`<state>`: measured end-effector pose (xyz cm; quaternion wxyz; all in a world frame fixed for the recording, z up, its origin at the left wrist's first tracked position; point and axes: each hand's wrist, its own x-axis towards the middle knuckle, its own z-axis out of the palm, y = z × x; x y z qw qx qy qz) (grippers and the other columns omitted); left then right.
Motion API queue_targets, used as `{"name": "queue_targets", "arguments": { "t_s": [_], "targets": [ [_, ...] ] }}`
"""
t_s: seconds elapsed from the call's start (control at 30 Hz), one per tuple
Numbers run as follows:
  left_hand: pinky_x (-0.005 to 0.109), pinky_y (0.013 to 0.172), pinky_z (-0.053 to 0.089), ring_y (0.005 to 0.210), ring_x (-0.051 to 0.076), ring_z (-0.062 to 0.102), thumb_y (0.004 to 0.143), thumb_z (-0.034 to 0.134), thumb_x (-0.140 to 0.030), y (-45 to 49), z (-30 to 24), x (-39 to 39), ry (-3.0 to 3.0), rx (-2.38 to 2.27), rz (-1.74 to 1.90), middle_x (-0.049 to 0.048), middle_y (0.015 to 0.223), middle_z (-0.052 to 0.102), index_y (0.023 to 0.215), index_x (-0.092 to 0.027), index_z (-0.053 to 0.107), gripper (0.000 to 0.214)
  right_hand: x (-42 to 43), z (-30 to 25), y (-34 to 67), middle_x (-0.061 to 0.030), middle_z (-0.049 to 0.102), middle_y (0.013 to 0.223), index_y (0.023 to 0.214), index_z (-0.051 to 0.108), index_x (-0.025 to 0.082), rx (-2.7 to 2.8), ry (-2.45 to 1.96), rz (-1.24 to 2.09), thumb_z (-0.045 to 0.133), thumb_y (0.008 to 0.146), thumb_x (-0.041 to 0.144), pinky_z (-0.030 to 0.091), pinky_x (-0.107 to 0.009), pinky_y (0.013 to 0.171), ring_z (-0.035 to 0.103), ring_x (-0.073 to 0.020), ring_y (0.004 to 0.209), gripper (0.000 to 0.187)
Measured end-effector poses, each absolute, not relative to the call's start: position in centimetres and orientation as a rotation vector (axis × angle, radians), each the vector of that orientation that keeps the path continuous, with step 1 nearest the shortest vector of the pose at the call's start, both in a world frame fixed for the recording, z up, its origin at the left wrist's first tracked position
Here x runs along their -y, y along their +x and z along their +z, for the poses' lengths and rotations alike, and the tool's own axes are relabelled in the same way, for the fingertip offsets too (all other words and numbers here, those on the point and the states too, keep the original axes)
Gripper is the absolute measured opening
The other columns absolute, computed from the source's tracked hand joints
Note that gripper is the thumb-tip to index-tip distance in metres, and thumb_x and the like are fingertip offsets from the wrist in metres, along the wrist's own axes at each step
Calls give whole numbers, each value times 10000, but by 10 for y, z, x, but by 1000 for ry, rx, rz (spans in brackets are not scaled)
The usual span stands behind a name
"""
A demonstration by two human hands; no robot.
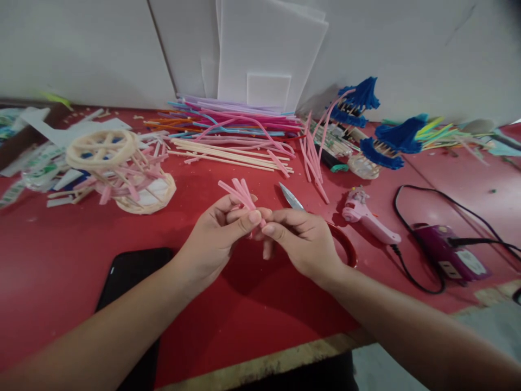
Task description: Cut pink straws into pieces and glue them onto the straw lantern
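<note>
My left hand pinches a small bundle of pink pipe cleaners between thumb and fingers; several cut ends fan out above the fingertips. My right hand meets it at the bundle's lower end, thumb and finger closed on the pink tips there. Both hands hover over the red table, wrists low. Partly under the right hand lie scissors: the blade points up and left, and a red handle loop shows beside the palm. Fingers hide the middle of the bundle.
A black phone lies by my left forearm. A pink glue gun and a corded purple box are at right. At left stands a cream-and-pink wheel-shaped model. Behind are coloured pipe cleaners, wooden sticks and blue-roofed models.
</note>
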<state>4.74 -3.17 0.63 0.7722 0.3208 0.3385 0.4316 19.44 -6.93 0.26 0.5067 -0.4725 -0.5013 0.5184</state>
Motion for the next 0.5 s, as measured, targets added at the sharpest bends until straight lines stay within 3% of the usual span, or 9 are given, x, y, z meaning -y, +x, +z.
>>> {"name": "queue_targets", "arguments": {
  "t_s": [0.17, 0.37, 0.5],
  "targets": [
    [223, 548, 518, 542, 104, 611, 555, 891, -234, 48, 5, 31, 731, -740, 942, -14, 634, 724, 800, -171, 672, 334, 70, 2, 193, 6, 684, 662, 726, 673, 180, 1179, -1110, 1267, 689, 803, 344, 522, -240, 515, 601, -84, 453, 182],
    [228, 539, 508, 523, 103, 574, 632, 850, -249, 46, 4, 30, 835, -703, 958, -30, 576, 684, 766, -186, 680, 225, 67, -3, 195, -5, 702, 703, 757, 679, 180, 988, -933, 1569, 726, 772, 405, 503, -236, 476, 608, -89, 469, 230],
    [229, 561, 498, 550, 106, 590, 677, 822, -254, 46, 1, 31, 861, -710, 936, -22, 641, 711, 854, -208, 697, 221, 64, -7, 194, 13, 689, 693, 710, 680, 177, 975, -903, 1585, 703, 819, 316, 477, -197, 477, 599, -56, 468, 179]
  ]
}}
